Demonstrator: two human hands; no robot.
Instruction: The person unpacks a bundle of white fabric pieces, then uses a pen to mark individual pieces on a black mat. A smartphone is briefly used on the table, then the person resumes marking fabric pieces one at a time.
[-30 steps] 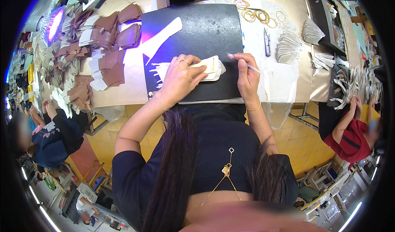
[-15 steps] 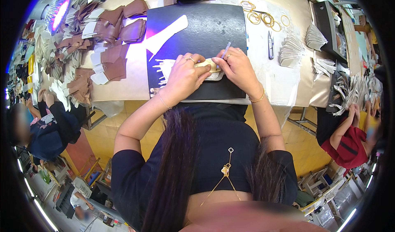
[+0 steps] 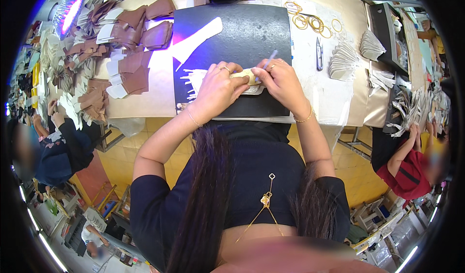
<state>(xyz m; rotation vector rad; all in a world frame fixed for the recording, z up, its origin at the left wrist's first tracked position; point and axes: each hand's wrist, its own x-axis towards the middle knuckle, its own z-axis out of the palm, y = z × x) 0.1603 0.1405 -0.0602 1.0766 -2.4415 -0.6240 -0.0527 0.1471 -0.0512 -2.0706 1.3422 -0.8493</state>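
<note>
My left hand is closed on a pale yellow piece, its fingers bent over the near side. In my right hand is a slim pale pen-like stick, pinched beside the yellow piece's right end. A whitish flat piece shows under both hands, on the black mat. White strips fan out left of my left hand. Farther off on the mat lies a long white cut piece. The stick's lower tip is hidden by my fingers.
Stacks of brown and white cut pieces cover the left of the table. To the right are yellow rubber bands, thread snips and fanned white pieces. A lit lamp stands far left. Other people sit at both sides.
The stick in my right hand has tilted farther right, and that hand has shifted slightly. My left hand stays almost in place on the yellow piece.
</note>
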